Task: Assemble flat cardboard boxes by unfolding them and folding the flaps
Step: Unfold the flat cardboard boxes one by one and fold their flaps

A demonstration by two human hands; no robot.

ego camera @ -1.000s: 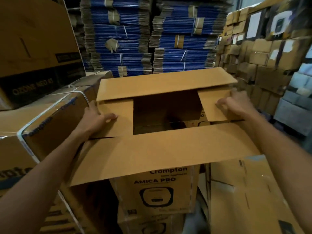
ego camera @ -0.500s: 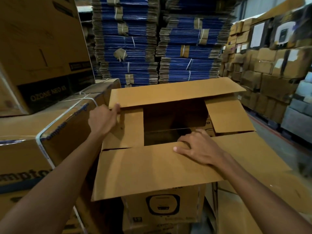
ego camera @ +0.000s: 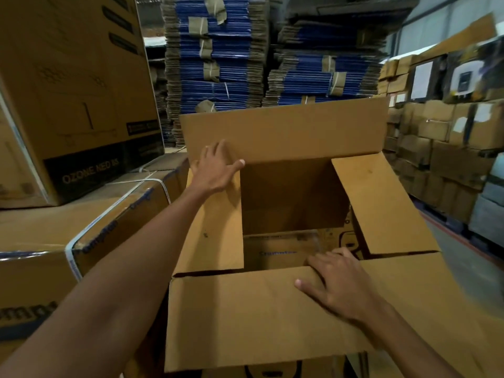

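- cardboard box (ego camera: 245, 317) is sitting open before us, four flaps spread.
- we are pressing our left hand (ego camera: 215, 170), fingers straight and splayed, against its far flap.
- our right hand (ego camera: 338, 285) is curling its fingers over the near flap's inner edge.
- big carton (ego camera: 76, 105) at left is showing "ozone neo".

The left grip (ego camera: 215, 170) reaches ahead, splayed flat; right grip (ego camera: 336, 286) nearer, perhaps curled.
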